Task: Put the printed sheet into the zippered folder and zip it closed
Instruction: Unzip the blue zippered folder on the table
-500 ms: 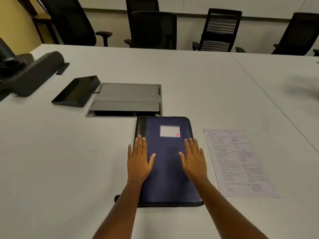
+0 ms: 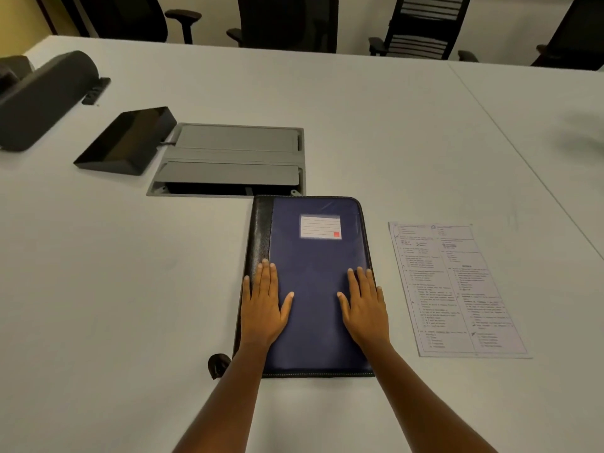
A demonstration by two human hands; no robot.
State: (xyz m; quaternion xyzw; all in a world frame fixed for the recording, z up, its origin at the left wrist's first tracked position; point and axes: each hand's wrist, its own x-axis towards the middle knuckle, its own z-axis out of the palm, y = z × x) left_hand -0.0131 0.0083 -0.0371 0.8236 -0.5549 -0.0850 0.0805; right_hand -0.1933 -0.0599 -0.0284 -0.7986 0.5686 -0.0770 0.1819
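Two flat palms on the shut folder, sheet not in yet.
White table (image 2: 130, 322) fills the frame, w/ bare room lower left & lower right. Grey cable hatch (image 2: 235, 158) sits centre-left, just beside the top edge of the blue zippered folder (image 2: 313, 243), which lies closed mid-frame. Printed sheet (image 2: 457, 289) lies flat right of it, apart, untouched. Left hand (image 2: 263, 308) & right hand (image 2: 366, 308) rest fingers straight on the cover, gripping nothing. Same spots as 0.5 s ago, so no progress; I reckon unzipping comes next. Small dark tab (image 2: 218, 364) at folder's lower-left corner, prob. the zip pull.
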